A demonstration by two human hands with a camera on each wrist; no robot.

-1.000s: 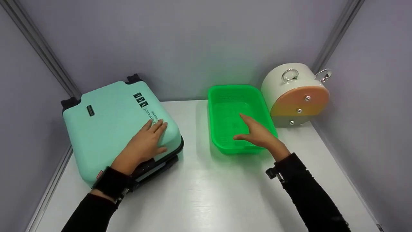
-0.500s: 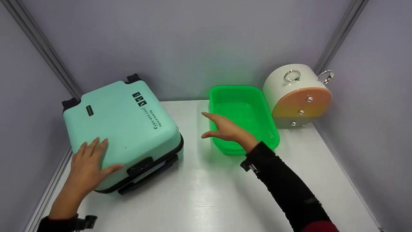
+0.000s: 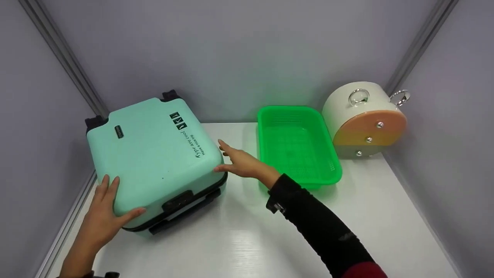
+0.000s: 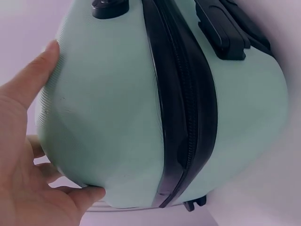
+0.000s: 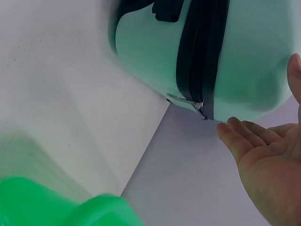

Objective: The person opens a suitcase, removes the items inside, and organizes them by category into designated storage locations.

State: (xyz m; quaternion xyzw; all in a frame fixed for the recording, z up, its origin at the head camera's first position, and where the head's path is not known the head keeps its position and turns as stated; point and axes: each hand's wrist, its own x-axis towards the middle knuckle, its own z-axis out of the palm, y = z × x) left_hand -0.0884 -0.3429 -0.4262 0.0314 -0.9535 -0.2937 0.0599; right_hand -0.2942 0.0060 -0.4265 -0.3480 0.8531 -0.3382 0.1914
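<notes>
A mint-green suitcase (image 3: 146, 154) lies flat at the left of the white table, its zipper seam and black side handle facing the front right. My left hand (image 3: 102, 216) rests at its near left corner, fingers extended and thumb spread. In the left wrist view, that hand's fingers (image 4: 89, 195) lie along the rounded shell. My right hand (image 3: 243, 162) is at the suitcase's right corner, thumb and fingers apart. The right wrist view shows its fingertips (image 5: 228, 129) beside the shell near the metal zipper pull (image 5: 188, 101); whether they touch, I cannot tell.
A green plastic basket (image 3: 260, 150) stands right of the suitcase, behind my right forearm. Against the right wall sits a round white box (image 3: 339, 104) with coloured drawer fronts and ring handles. Grey walls close off the back and both sides.
My left hand slid from the suitcase's top, near the lettering, to its near left corner. The right hand moved left from over the green basket to the suitcase's right corner.
</notes>
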